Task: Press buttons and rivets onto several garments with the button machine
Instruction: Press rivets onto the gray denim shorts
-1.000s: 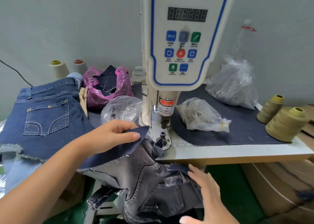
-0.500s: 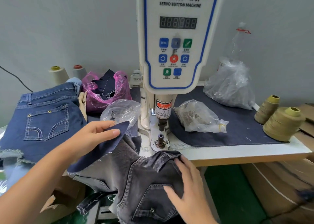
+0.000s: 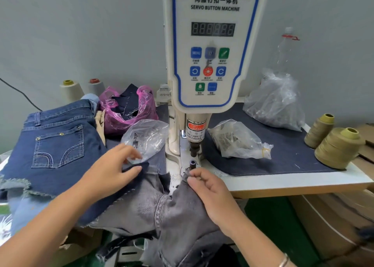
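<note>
1. Head view: white button machine (image 3: 210,50) upright at centre of the tabletop (image 3: 303,180), dark lower die (image 3: 192,163) just under its punch.
2. Right hand (image 3: 208,187) pinching an edge of the grey denim garment (image 3: 162,210), right beside the die.
3. Left hand (image 3: 113,169) gripping a dark blue denim piece (image 3: 109,202), left of the machine.
4. Blue denim shorts (image 3: 54,143) lying at far left.
5. Clear plastic bags (image 3: 238,141) and olive thread cones (image 3: 338,147) to the right.
</note>
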